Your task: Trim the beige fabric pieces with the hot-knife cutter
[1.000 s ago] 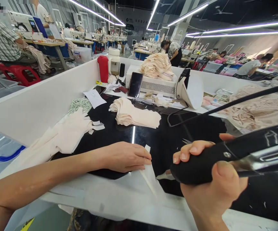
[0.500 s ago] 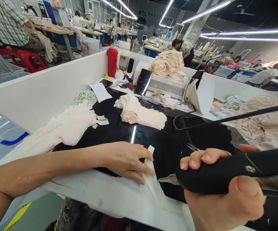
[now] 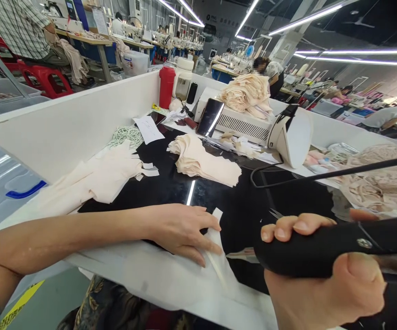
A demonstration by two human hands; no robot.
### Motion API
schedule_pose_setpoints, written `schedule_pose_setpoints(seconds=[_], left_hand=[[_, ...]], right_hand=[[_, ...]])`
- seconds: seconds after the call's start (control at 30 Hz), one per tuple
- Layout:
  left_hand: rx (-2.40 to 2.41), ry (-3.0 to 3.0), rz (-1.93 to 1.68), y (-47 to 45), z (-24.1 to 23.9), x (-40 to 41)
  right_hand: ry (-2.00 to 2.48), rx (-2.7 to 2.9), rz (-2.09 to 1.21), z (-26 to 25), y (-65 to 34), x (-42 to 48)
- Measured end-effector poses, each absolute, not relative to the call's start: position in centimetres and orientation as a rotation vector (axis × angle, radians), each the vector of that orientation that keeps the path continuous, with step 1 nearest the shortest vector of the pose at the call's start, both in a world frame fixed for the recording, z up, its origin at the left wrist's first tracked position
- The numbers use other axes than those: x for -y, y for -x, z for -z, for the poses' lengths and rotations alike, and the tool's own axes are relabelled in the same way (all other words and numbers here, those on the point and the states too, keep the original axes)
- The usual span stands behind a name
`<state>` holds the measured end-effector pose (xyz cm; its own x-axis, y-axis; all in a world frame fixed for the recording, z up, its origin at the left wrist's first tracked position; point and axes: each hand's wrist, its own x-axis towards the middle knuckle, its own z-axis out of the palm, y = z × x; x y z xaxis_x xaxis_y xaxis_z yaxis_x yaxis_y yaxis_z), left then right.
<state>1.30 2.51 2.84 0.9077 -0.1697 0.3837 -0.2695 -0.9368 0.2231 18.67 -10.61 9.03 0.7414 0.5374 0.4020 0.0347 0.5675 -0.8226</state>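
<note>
My left hand [image 3: 182, 231] lies flat, fingers spread, on a white fabric piece [image 3: 184, 275] at the near edge of the black worktop [image 3: 225, 197]. My right hand [image 3: 322, 284] is wrapped round the black handle of a hand-held tool [image 3: 322, 250]. The tool's metal tip [image 3: 241, 253] points left, close to the fabric's folded edge just right of my left fingers. A black cable [image 3: 339, 173] runs off from the tool to the right.
A stack of cream fabric pieces [image 3: 203, 162] sits mid-table, with more pale pieces [image 3: 98, 178] at left. A white box [image 3: 242, 124] with a leaning phone [image 3: 210, 118], a white stand [image 3: 292, 135] and a red bottle [image 3: 166, 87] stand at the back. Small scissors [image 3: 275, 213] lie near my right hand. Other people sew beyond.
My left hand has slid slightly nearer and rightward over the white fabric, fingers spreading. The right hand with the tool has dropped lower in view. The camera has shifted a little.
</note>
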Motion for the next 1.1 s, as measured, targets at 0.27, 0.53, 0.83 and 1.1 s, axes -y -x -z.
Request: schedule_pose_setpoints(seconds=[0.27,0.53,0.83,1.1], left_hand=[[0.352,-2.787,-0.521,-1.3,-2.7,-2.6],[0.369,-2.824,-0.457,-1.3,-3.1,-2.6],[0.316,-2.811,-0.494,-1.2,-2.4,-2.6],[0.307,-2.759,-0.503,-1.1,-1.8,-2.7]], right_hand=[[0.923,0.719,-0.271,-8.8,-18.4,9.3],[0.942,0.702,-0.264,-9.2,-17.8,8.9],[0.91,0.741,-0.271,-8.9,-17.7,7.9],[0.892,0.713,-0.271,-9.0,-18.0,7.0]])
